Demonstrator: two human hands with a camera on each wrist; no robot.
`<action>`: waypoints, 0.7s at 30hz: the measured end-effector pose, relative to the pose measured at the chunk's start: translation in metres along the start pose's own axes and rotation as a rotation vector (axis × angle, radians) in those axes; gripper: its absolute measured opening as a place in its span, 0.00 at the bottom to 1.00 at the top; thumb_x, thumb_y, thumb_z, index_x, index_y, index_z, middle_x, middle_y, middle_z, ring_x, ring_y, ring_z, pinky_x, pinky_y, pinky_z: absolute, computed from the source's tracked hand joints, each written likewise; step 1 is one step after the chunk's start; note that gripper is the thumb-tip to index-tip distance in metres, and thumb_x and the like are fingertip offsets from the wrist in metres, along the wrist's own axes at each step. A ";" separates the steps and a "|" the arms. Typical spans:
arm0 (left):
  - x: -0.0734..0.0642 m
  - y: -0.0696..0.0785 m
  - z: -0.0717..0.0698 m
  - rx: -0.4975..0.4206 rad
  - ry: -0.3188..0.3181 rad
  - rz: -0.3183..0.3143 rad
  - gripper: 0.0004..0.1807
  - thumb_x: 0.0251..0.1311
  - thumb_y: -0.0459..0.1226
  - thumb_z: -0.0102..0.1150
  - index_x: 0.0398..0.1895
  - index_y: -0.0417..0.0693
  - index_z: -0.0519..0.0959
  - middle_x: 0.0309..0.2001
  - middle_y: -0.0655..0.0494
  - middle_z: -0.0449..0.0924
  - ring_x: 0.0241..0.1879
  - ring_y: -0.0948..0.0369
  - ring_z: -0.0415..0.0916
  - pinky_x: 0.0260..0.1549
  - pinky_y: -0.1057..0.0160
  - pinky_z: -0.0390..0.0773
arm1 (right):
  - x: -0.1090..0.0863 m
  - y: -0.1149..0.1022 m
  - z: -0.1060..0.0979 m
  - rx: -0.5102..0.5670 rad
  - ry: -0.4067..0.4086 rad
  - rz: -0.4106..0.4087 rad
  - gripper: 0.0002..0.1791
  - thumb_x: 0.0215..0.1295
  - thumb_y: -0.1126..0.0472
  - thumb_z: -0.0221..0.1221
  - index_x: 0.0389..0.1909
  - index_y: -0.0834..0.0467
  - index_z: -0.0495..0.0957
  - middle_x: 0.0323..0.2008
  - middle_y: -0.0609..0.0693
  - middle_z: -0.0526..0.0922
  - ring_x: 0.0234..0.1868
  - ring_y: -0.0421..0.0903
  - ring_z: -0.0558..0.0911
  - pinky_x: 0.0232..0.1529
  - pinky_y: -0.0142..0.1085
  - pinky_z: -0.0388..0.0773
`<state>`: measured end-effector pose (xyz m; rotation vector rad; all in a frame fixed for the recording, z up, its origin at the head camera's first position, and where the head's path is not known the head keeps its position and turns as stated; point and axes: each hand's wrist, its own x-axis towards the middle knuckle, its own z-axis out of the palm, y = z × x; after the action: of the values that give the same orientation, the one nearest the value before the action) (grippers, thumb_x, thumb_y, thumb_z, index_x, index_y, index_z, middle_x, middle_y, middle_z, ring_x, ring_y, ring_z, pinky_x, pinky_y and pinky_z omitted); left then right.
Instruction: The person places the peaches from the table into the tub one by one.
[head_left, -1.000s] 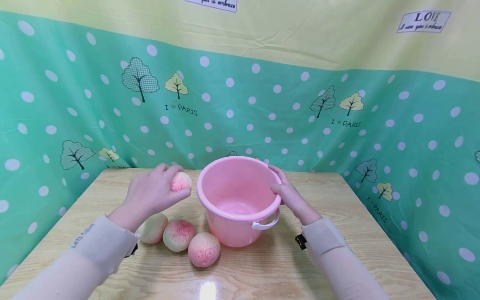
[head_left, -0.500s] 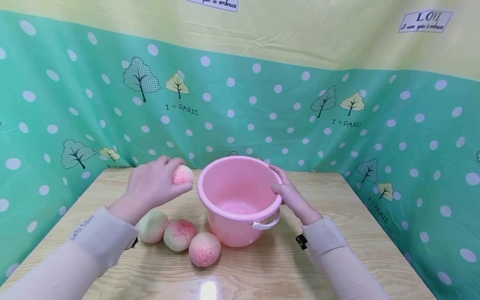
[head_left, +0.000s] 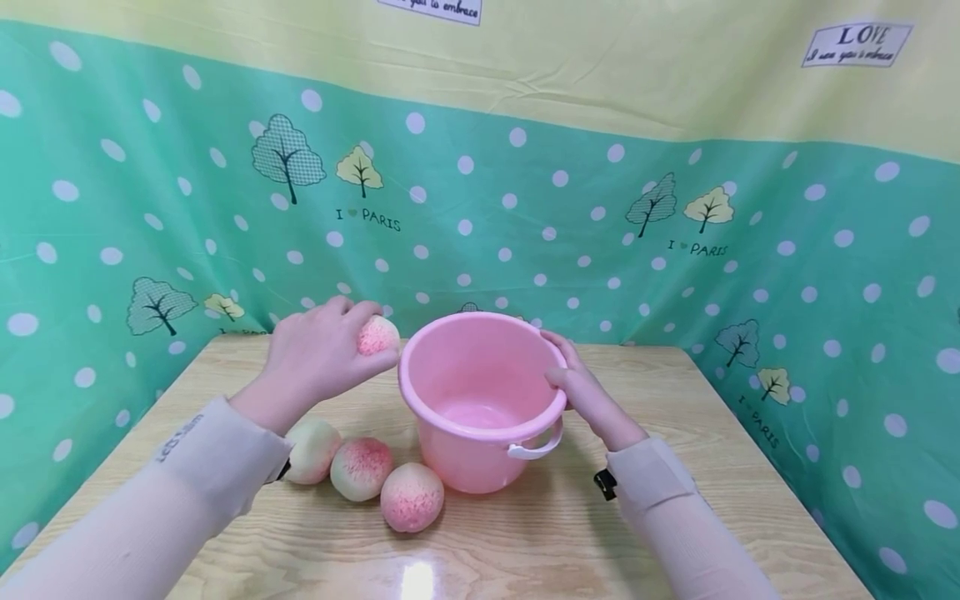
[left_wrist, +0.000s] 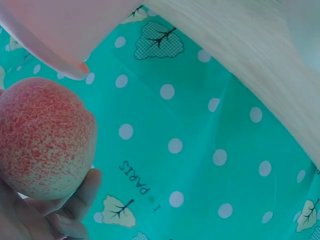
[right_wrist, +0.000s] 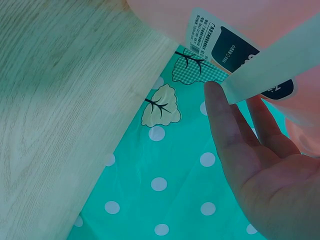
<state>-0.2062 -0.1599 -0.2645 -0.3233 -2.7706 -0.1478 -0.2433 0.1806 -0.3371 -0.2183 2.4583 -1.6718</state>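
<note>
Three peaches (head_left: 362, 469) rest on a wood-grain surface (head_left: 315, 558), strung between seven and eight o'clock of a pink bucket (head_left: 468, 464), as a person clasps a fourth peach (head_left: 378, 336) in the left hand (head_left: 318, 352), thumb beneath and fingers over the top. The held fruit sits toward ten o'clock, near the bucket's left rim; from the left wrist, a sliver of patterned cloth (left_wrist: 172, 125) shows between them. At three o'clock the right hand (head_left: 588, 393) grips the rim, its thumb over the lip and fingers outside.

From where I stand, the peach looks light, perhaps a model, and easy to cradle around its widest part; whether it is firm or soft I cannot tell. The bucket seems thin, fairly stiff plastic, smooth enough to slide if nudged, with the thick rolled rim its surest hold. A pale handle (head_left: 535, 451) hangs at five o'clock.

The rim's left edge is the likeliest snag for knuckles; above it, the wide mouth offers ample room. Cloth hems in the surface's far edge at twelve, while wood stretches toward six.
</note>
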 end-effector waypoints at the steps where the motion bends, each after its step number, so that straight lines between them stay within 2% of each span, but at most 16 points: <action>1: 0.001 0.001 0.000 0.004 0.002 0.003 0.35 0.54 0.66 0.52 0.60 0.60 0.76 0.52 0.45 0.78 0.36 0.45 0.77 0.21 0.50 0.73 | 0.000 0.000 0.000 -0.001 -0.001 0.002 0.41 0.63 0.64 0.45 0.78 0.46 0.46 0.76 0.58 0.53 0.63 0.61 0.71 0.47 0.45 0.78; 6: 0.004 0.006 -0.002 0.017 0.011 0.016 0.34 0.53 0.66 0.52 0.58 0.59 0.76 0.49 0.45 0.77 0.32 0.46 0.75 0.20 0.52 0.72 | -0.001 0.000 0.000 -0.001 -0.002 0.006 0.42 0.63 0.65 0.45 0.78 0.46 0.46 0.76 0.58 0.53 0.63 0.61 0.71 0.46 0.44 0.77; 12: 0.006 0.011 -0.003 0.013 0.006 0.020 0.34 0.53 0.65 0.53 0.58 0.57 0.76 0.52 0.45 0.78 0.42 0.47 0.78 0.30 0.47 0.76 | 0.000 0.001 0.000 -0.003 0.002 0.008 0.42 0.62 0.65 0.45 0.78 0.46 0.46 0.75 0.59 0.53 0.61 0.60 0.73 0.44 0.41 0.77; 21: 0.009 0.018 -0.002 -0.008 -0.008 0.022 0.36 0.53 0.65 0.53 0.61 0.56 0.75 0.55 0.44 0.77 0.42 0.44 0.80 0.27 0.47 0.77 | 0.001 0.002 0.000 -0.002 0.011 0.004 0.40 0.63 0.65 0.45 0.78 0.46 0.47 0.75 0.58 0.54 0.61 0.61 0.72 0.47 0.47 0.78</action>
<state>-0.2094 -0.1408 -0.2580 -0.3573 -2.7743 -0.1528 -0.2439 0.1808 -0.3390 -0.2046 2.4669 -1.6730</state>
